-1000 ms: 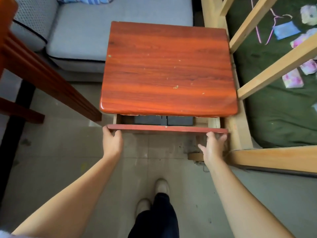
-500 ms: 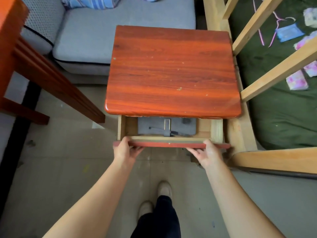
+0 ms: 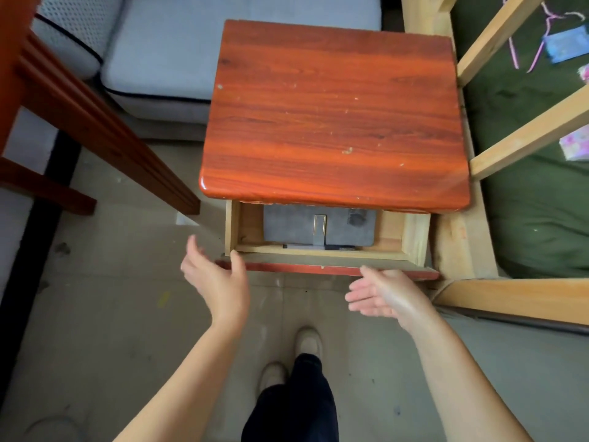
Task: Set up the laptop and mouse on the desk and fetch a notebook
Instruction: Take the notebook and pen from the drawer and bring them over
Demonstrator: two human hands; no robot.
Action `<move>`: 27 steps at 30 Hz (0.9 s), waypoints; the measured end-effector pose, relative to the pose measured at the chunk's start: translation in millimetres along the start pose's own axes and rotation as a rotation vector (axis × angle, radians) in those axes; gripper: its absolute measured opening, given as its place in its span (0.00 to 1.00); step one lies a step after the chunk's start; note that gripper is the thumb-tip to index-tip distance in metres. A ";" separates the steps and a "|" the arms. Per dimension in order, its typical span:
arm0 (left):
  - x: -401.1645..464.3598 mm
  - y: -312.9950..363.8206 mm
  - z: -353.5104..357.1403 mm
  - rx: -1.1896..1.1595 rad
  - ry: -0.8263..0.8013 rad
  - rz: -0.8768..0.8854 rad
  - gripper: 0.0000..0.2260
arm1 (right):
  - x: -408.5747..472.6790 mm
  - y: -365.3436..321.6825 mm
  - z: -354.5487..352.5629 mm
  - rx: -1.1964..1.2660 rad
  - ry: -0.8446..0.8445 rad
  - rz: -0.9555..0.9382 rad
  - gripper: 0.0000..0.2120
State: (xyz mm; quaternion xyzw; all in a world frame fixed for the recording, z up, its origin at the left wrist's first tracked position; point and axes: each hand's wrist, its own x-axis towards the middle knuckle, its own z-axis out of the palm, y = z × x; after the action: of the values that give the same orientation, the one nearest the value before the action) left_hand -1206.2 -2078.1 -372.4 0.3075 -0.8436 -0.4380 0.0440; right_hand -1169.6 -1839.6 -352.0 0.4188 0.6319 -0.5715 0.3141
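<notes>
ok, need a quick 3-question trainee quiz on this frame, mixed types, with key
1. True or false: the drawer under the red desk top is pulled open.
2. Multiple choice: what lies inside the drawer? A) a grey flat case with a strap B) a white mug C) a pair of scissors
3. Fill in: the left hand and right hand are both ____ and hold nothing.

Key:
1. True. The drawer front stands out past the desk edge and the inside shows.
2. A. It lies flat on the drawer bottom, partly hidden under the desk top.
3. Open. The fingers are spread, just in front of the drawer front.
</notes>
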 end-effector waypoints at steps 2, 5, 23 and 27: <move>-4.2 6.0 -0.1 0.084 -0.114 0.403 0.17 | 1.5 -18.8 10.9 -0.281 0.127 -0.283 0.14; 12.5 21.2 23.6 0.217 -0.475 0.443 0.15 | 25.5 -51.5 35.0 -0.706 0.194 -0.619 0.11; 83.0 7.8 87.0 -0.096 -0.726 -0.412 0.26 | 67.0 -39.3 26.5 -0.961 0.033 -0.839 0.07; 68.1 16.5 78.4 -0.390 -0.794 -0.481 0.20 | 27.3 -28.1 16.9 -0.883 0.343 -1.261 0.08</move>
State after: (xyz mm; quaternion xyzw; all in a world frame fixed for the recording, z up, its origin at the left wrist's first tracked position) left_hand -1296.1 -2053.2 -421.1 0.2888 -0.6030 -0.6684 -0.3259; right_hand -1208.3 -1851.5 -365.5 -0.0996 0.9584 -0.2655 -0.0338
